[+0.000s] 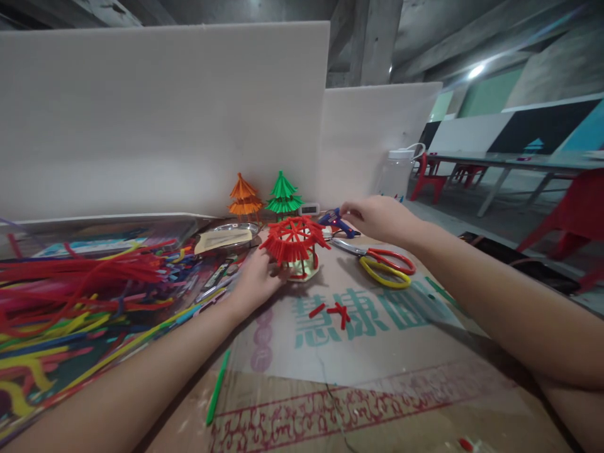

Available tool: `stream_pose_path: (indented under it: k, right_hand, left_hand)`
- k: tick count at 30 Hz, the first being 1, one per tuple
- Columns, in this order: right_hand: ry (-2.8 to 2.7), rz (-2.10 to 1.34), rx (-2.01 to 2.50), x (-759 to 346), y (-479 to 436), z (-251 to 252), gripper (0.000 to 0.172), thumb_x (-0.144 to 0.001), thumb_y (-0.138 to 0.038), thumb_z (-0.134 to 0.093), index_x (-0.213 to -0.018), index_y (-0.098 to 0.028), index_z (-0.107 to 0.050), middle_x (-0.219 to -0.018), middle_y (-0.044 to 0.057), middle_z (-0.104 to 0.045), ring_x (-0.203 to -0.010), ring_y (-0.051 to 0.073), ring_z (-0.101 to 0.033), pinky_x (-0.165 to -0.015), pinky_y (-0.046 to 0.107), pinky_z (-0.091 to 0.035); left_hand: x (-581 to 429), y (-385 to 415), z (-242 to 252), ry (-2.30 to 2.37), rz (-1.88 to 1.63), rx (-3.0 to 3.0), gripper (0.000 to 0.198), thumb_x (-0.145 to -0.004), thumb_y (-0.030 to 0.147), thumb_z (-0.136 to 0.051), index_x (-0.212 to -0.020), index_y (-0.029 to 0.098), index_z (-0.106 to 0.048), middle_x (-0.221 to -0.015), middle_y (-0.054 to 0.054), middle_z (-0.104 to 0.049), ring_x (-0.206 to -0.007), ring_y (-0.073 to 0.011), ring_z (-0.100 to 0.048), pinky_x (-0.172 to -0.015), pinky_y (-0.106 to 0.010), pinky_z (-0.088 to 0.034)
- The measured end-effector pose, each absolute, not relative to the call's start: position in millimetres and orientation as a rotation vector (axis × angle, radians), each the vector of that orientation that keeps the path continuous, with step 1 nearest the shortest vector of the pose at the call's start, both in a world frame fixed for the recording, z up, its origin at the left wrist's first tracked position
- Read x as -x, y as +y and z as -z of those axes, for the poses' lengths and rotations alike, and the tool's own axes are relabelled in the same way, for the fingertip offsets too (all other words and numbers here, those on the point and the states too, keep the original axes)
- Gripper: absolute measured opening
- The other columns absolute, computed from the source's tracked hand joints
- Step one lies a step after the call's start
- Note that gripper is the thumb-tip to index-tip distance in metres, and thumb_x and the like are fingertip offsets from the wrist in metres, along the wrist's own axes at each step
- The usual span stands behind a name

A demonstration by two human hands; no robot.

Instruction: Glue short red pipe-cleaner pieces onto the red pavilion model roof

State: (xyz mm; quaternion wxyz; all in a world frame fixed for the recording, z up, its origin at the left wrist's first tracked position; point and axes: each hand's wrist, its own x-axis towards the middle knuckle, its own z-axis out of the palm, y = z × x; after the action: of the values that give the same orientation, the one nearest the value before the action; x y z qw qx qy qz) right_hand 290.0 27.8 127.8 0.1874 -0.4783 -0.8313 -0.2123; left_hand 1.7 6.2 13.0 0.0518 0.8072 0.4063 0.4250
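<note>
My left hand (pixel 259 280) grips the pale base of a small red pavilion model (pixel 297 242), whose fuzzy strips form a spoked roof on posts. My right hand (pixel 377 215) is at the rear of a blue hot glue gun (pixel 337 221) with a small red light lit; its fingers are curled together there, partly hidden. In front of the gun lie scissors (pixel 384 264) with one red and one yellow handle. Several short red fuzzy pieces (pixel 342 313) rest on the printed sheet nearer me.
An orange pagoda model (pixel 244 196) and a green one (pixel 283 194) stand behind, beside a small digital display (pixel 309 209). A metal tray (pixel 250 231) and piled coloured pipe cleaners (pixel 94 283) are left. A plastic jug (pixel 396 173) stands right, before white boards (pixel 165 119).
</note>
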Motion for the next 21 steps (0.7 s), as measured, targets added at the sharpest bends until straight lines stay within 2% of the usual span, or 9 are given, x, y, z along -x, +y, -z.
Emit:
stream_pose_path:
  k: [3, 6, 8, 10, 13, 16, 21]
  right_hand:
    - [-2.416, 0.414, 1.519, -304.6, 52.8, -113.2, 0.026, -0.092, -0.030, -0.053, -0.099, -0.022, -0.077, -0.092, 0.009, -0.077, -0.080, 0.024, -0.068, -0.064, 0.031, -0.041]
    - [-2.323, 0.220, 1.621, -315.0, 73.8, -91.0, 0.033, -0.090, -0.032, -0.058, -0.116, -0.018, -0.072, -0.104, 0.014, -0.076, -0.091, 0.028, -0.069, -0.073, 0.033, -0.046]
    - [-2.287, 0.146, 1.623, -317.9, 82.7, -75.1, 0.051, -0.088, -0.038, -0.063, -0.133, -0.013, -0.062, -0.118, 0.019, -0.071, -0.102, 0.032, -0.068, -0.081, 0.036, -0.048]
    - [-2.277, 0.071, 1.605, -318.4, 88.9, -60.9, 0.064, -0.088, -0.045, -0.063, -0.141, -0.011, -0.053, -0.131, 0.022, -0.065, -0.111, 0.033, -0.065, -0.088, 0.037, -0.049]
    - [-2.251, -0.034, 1.585, -317.1, 97.7, -45.1, 0.070, -0.090, -0.048, -0.061, -0.146, -0.010, -0.047, -0.139, 0.021, -0.060, -0.117, 0.030, -0.063, -0.094, 0.035, -0.048]
    - [-2.195, -0.071, 1.566, -315.4, 107.1, -36.3, 0.067, -0.091, -0.041, -0.061, -0.147, -0.007, -0.045, -0.143, 0.022, -0.056, -0.123, 0.030, -0.059, -0.100, 0.035, -0.046]
    - [-2.169, -0.089, 1.461, -312.4, 112.6, -32.0, 0.043, -0.091, -0.031, -0.061, -0.127, -0.008, -0.062, -0.132, 0.019, -0.064, -0.117, 0.027, -0.061, -0.100, 0.034, -0.045]
  left_hand:
    - [-0.9, 9.5, -8.0, 1.231, -1.289, -2.326, 0.039, -0.088, 0.044, -0.062, -0.115, 0.016, -0.063, -0.117, -0.013, -0.065, -0.110, -0.0266, -0.064, -0.091, -0.039, -0.057]
    - [-1.3, 10.7, -6.9, 1.218, -1.269, -2.266, 0.039, -0.087, 0.045, -0.063, -0.112, 0.015, -0.063, -0.111, -0.012, -0.069, -0.101, -0.0256, -0.068, -0.084, -0.037, -0.059]
    - [-2.1, 9.6, -9.7, 1.213, -1.250, -2.335, 0.034, -0.087, 0.042, -0.063, -0.110, 0.017, -0.065, -0.112, -0.011, -0.070, -0.104, -0.0263, -0.068, -0.089, -0.039, -0.057]
    - [-2.9, 7.7, -13.6, 1.186, -1.218, -2.439, 0.030, -0.086, 0.036, -0.063, -0.111, 0.020, -0.066, -0.119, -0.010, -0.070, -0.112, -0.0274, -0.065, -0.098, -0.042, -0.053]
    - [-3.3, 5.8, -16.2, 1.189, -1.181, -2.546, 0.029, -0.083, 0.029, -0.064, -0.110, 0.021, -0.067, -0.118, -0.010, -0.070, -0.113, -0.0297, -0.064, -0.101, -0.046, -0.051]
    - [-3.0, 5.0, -13.8, 1.261, -1.185, -2.603, 0.029, -0.080, 0.030, -0.065, -0.107, 0.018, -0.068, -0.115, -0.014, -0.070, -0.111, -0.0338, -0.064, -0.096, -0.049, -0.053]
    - [-4.3, 1.4, -14.0, 1.232, -1.195, -2.655, 0.036, -0.084, 0.038, -0.065, -0.112, 0.015, -0.066, -0.122, -0.016, -0.066, -0.119, -0.0366, -0.059, -0.106, -0.052, -0.047]
